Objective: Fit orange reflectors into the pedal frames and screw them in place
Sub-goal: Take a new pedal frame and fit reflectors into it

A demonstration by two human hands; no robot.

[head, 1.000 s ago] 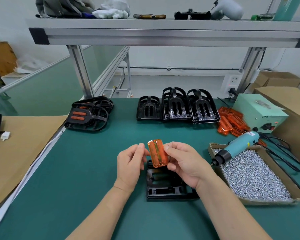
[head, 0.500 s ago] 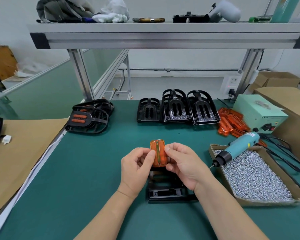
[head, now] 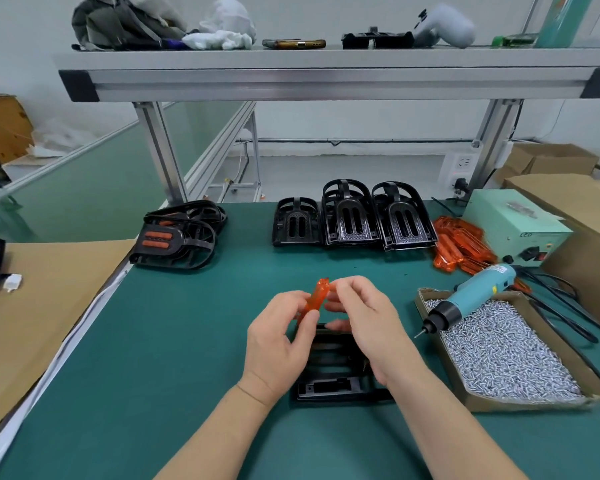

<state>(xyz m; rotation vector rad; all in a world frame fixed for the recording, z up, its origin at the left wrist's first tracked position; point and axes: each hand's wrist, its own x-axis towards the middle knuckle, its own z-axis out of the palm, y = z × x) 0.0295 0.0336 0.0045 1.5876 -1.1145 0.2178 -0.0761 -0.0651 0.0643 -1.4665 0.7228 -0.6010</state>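
Nearest, flat on the green surface (head: 170, 341): one black pedal frame (head: 329, 386), partly under both hands. Just above it: one orange reflector (head: 317, 299), edge-on, pinched by the left hand (head: 278, 341) and by the fingertips of the right hand (head: 368, 320); best turned flat and aligned with the frame's slots before pressing home. Farther right: electric screwdriver (head: 471, 299) lying across the box of screws (head: 506, 351); behind, spare reflectors (head: 461, 244).

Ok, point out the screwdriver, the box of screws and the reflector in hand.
screwdriver (head: 471, 299), head view, on its teal body.
box of screws (head: 520, 404), head view, on its front cardboard wall.
reflector (head: 317, 297), head view, on its orange middle.
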